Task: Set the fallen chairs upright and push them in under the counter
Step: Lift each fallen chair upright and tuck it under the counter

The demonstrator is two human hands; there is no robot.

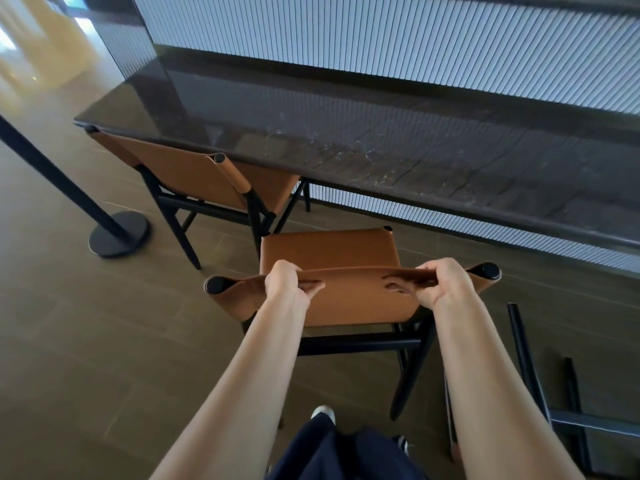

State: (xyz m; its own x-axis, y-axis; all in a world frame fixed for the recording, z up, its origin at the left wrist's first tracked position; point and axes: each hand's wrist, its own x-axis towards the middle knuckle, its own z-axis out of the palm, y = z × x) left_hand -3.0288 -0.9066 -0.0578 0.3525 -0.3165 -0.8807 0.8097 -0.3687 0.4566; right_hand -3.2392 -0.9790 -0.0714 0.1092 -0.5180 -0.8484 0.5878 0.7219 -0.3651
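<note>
Both hands, left hand (289,284) and right hand (441,284), are gripping the top edge of the tan leather chair (332,252), standing upright just short of the dark counter (381,147). Bare floor (104,323) is lying open leftward; another chair's black legs (530,368) are crowding the right.

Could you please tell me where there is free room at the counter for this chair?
Bare floor lies under the counter beyond the held chair, right of the tucked-in chair. Crowded at the lower right, where a fallen chair lies, and left by the post base.
</note>
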